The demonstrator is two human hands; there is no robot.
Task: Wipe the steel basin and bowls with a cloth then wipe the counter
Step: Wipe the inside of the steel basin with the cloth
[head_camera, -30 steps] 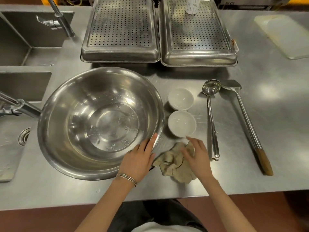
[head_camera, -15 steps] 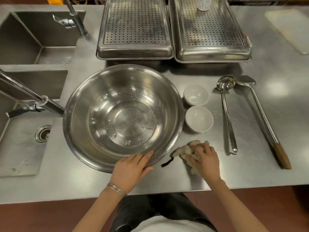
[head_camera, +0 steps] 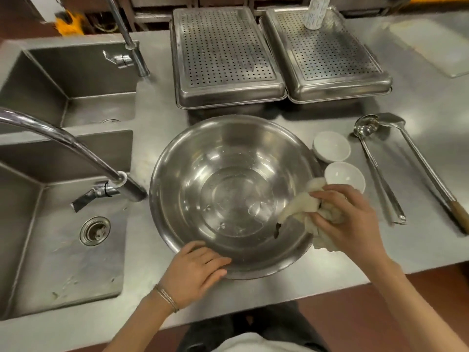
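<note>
Fingers (head_camera: 327, 198) of your right hand (head_camera: 355, 219) were curled round the crumpled cream-coloured cloth (head_camera: 300, 208), bunching it against the inner wall of the large round steel basin (head_camera: 215, 174) at about four o'clock, with some cloth spilling over the rim there. Your left hand (head_camera: 195, 270) lay flat on the near rim at about seven o'clock, its fingers (head_camera: 215, 261) straight and holding nothing, steadying the basin on the brushed steel counter (head_camera: 418, 102). Wet marks showed on the basin floor. It looked as though the wipe had barely started, so the sound way was to bear down with the left hand, spread the cloth wider under your palm, and sweep round the wall before working in to the floor. The two small white round bowls (head_camera: 331, 146) sat just beside the basin at two o'clock, the nearer one close to your knuckles, where a wide stroke could have knocked it. Further out at three o'clock lay a long steel ladle (head_camera: 375, 168) and a wooden-handled steel spatula (head_camera: 421, 171). Two perforated steel trays (head_camera: 225, 52) stood at twelve, and two steel sinks (head_camera: 50, 250) at nine.
</note>
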